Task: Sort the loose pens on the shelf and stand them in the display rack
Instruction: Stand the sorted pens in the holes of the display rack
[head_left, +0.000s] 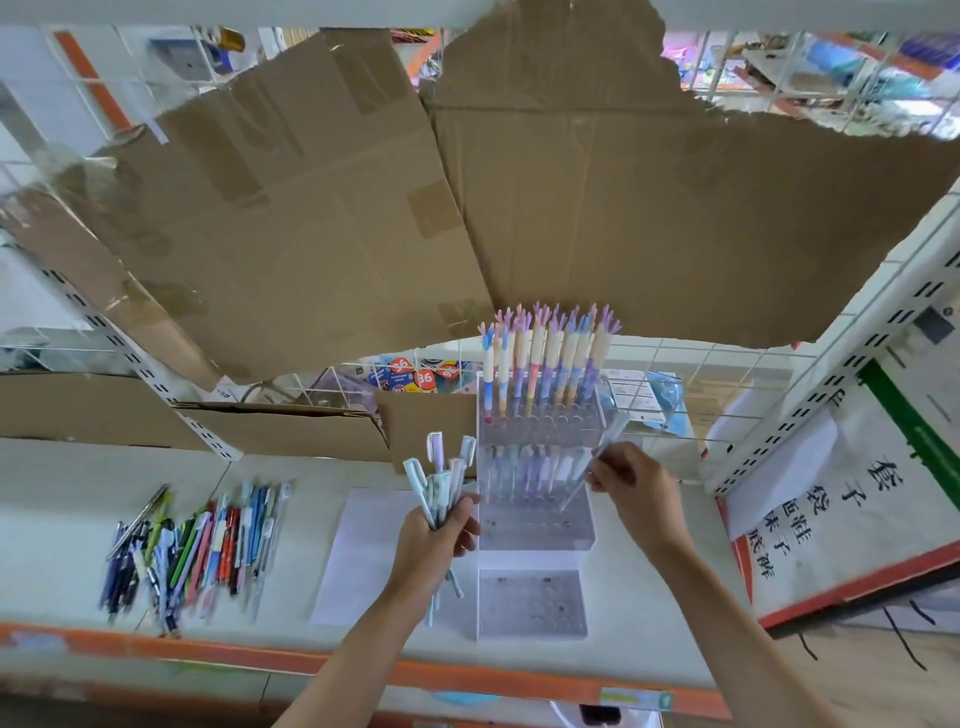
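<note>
A clear tiered display rack (535, 535) stands on the white shelf (62, 519). Its top row holds several pastel pens with hand-shaped caps (545, 358), and its second row holds several pale pens. My left hand (434, 540) grips a bunch of pale blue and lilac pens (441, 478) just left of the rack. My right hand (636, 488) pinches one pale pen (597, 457) slanted over the rack's right side at the second row. A pile of loose mixed-colour pens (192, 545) lies on the shelf at the left.
A white paper sheet (358, 545) lies left of the rack. Torn cardboard (467, 182) hangs behind and above. A wire grid backs the shelf. A white sign with black characters (831, 509) leans at the right. The shelf's front edge is orange (311, 662).
</note>
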